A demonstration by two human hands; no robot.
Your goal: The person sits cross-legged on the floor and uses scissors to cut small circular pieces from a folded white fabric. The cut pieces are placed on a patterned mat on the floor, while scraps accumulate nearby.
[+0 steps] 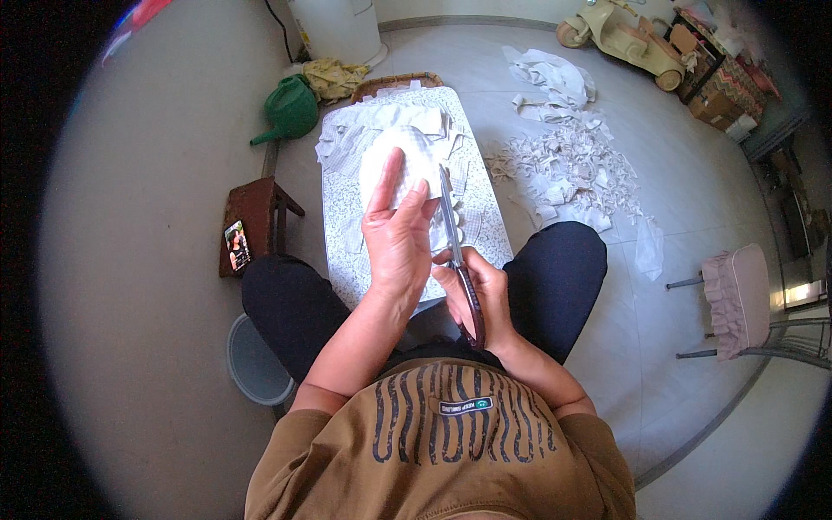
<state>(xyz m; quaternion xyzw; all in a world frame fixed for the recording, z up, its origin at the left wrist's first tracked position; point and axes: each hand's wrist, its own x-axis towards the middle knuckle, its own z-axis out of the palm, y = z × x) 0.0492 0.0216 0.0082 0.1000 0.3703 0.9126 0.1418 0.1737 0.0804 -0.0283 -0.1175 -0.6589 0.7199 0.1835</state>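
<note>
My left hand (401, 240) holds up a pale checked fabric piece (400, 162) with a rounded top edge, pinched between thumb and fingers above a speckled tabletop (491, 227). In my right hand (484, 292) is a pair of scissors (450, 214) with dark handles; the blades look closed or nearly so and point away from me along the fabric's right edge. More checked fabric pieces (416, 120) lie on the table beyond and beneath my left hand. Part of the fabric is overexposed, so its pattern is faint there.
A heap of fabric scraps (572, 162) covers the floor right of the table. At left stand a brown stool (257, 201) bearing a phone (237, 246), a green watering can (291, 107) and a bucket (257, 364). A wicker tray (426, 79) sits behind the table; a chair (741, 302) is at right.
</note>
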